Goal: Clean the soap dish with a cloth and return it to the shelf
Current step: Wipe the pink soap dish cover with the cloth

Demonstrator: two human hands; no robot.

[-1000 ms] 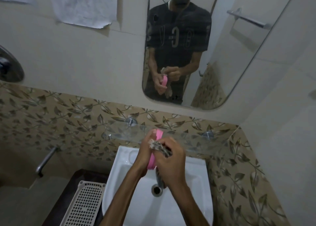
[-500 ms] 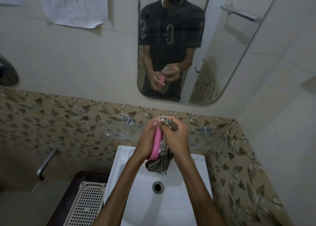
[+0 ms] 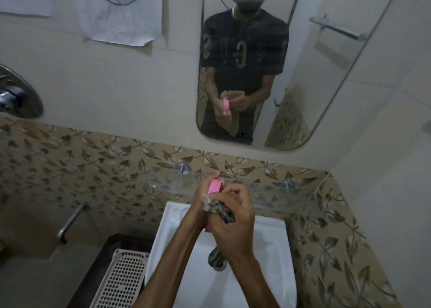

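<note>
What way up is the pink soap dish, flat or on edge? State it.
On edge. The soap dish stands nearly upright in the left hand over the sink, while the right hand presses the bunched cloth against it.

1. Two hands – left (image 3: 200, 205), right (image 3: 235, 223) – gripping.
2. One pink dish (image 3: 214, 187), in the left grip.
3. One cloth (image 3: 218, 208), in the right grip.
4. One sink (image 3: 177, 216) below the grip.
5. One shelf (image 3: 268, 192) behind it.
6. One basket (image 3: 121, 282), lower left.
7. One mirror (image 3: 326, 74) above.
</note>
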